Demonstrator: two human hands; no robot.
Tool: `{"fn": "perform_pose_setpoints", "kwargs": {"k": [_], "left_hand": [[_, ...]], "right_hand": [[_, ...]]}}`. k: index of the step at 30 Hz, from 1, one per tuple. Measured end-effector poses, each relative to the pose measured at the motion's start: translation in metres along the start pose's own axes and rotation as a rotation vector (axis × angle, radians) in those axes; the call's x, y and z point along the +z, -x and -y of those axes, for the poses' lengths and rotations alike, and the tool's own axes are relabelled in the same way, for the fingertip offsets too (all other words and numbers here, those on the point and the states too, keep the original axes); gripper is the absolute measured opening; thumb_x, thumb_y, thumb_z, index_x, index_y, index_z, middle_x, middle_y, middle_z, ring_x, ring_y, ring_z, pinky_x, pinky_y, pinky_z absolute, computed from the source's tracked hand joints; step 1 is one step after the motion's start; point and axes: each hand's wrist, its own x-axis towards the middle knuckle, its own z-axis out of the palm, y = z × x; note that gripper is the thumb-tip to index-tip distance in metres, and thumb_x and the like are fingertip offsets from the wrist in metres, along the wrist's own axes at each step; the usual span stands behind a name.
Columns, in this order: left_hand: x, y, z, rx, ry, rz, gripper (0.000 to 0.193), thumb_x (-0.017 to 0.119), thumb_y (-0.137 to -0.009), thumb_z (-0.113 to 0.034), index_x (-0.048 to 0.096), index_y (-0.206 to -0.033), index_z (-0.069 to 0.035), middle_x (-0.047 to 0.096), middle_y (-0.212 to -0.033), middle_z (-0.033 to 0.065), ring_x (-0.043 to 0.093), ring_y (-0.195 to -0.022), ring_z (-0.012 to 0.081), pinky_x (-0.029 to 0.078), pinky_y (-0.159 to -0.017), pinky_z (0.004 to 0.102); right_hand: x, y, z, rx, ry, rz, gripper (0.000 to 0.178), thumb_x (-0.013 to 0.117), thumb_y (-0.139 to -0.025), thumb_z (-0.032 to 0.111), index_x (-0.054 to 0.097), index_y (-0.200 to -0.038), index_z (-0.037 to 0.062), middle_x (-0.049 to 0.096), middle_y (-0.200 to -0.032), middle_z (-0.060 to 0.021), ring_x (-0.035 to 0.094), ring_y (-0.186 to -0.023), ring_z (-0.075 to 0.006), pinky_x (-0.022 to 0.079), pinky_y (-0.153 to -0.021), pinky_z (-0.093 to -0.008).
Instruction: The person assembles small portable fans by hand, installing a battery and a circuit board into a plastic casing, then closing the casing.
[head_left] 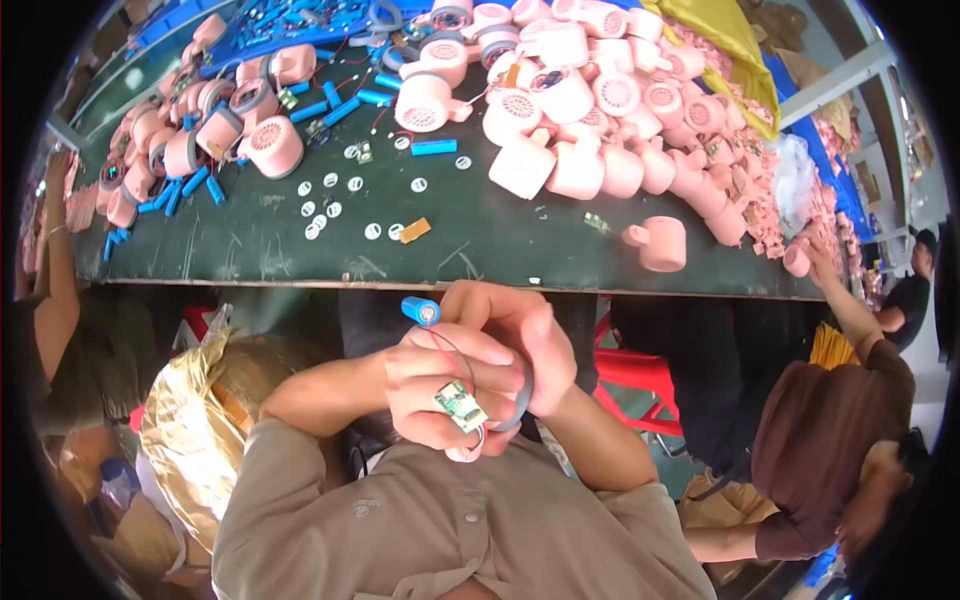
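Note:
In front of my chest, both hands are closed round a pink fan housing with a grey ring [519, 395], mostly hidden by my fingers. My left hand [425, 385] wraps it from the left, and my right hand [535, 345] curls over its right side. A small green circuit board [460, 405] lies against the fingers of my left hand, with wires attached. Above that hand a blue cylindrical battery [418, 309] sticks up, a red wire running down from it. How the housing's inside looks is hidden.
Across the dark green table [260, 245] lie a large heap of pink fan housings [600, 100], a smaller pile [200, 140], blue batteries [433, 147] and round white stickers [373, 231]. One housing [662, 243] stands near the front edge. A co-worker [830, 440] sits at the right.

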Motion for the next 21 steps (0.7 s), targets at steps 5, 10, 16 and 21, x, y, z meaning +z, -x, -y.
{"fn": "perform_pose_setpoints", "kwargs": {"k": [5, 10, 16, 21], "left_hand": [[-0.039, 0.017, -0.021, -0.061, 0.030, 0.100, 0.042, 0.082, -0.055, -0.015, 0.046, -0.074, -0.026, 0.043, -0.055, -0.0115, 0.034, -0.042, 0.0105, 0.038, -0.058, 0.0273], [0.024, -0.027, -0.007, 0.409, 1.231, -0.349, 0.032, 0.076, -0.059, -0.019, 0.045, -0.056, -0.023, 0.046, -0.051, -0.0106, 0.046, -0.055, 0.0078, 0.034, -0.056, 0.0272], [-0.068, 0.025, -0.042, -0.093, 0.073, -0.166, 0.024, 0.067, -0.063, -0.024, 0.046, -0.054, -0.018, 0.046, -0.047, -0.0068, 0.038, -0.039, 0.0100, 0.030, -0.043, 0.0242], [-0.021, 0.004, 0.004, -0.152, 0.160, 0.057, 0.022, 0.063, -0.059, -0.026, 0.044, -0.071, -0.025, 0.042, -0.062, -0.0062, 0.045, -0.060, 0.0122, 0.036, -0.070, 0.0279]], "right_hand": [[0.018, -0.009, -0.019, -0.065, 0.353, -0.111, 0.085, 0.044, -0.090, 0.078, 0.064, -0.096, -0.0047, 0.064, -0.095, -0.0126, 0.063, -0.090, -0.0216, 0.050, -0.081, -0.0351], [0.030, -0.007, -0.025, -0.284, 0.470, -0.088, 0.048, 0.060, -0.097, 0.040, 0.054, -0.074, -0.0007, 0.055, -0.073, -0.0061, 0.055, -0.068, -0.0161, 0.046, -0.064, -0.0320], [0.031, 0.006, -0.006, -0.348, 0.456, -0.255, 0.043, 0.058, -0.094, 0.030, 0.048, -0.061, 0.0031, 0.051, -0.061, -0.0054, 0.050, -0.060, -0.0168, 0.042, -0.058, -0.0303], [-0.006, -0.009, -0.032, -0.385, 0.575, -0.472, 0.088, 0.036, -0.098, 0.070, 0.057, -0.052, -0.0011, 0.059, -0.055, -0.0063, 0.057, -0.055, -0.0163, 0.045, -0.052, -0.0296]]}}
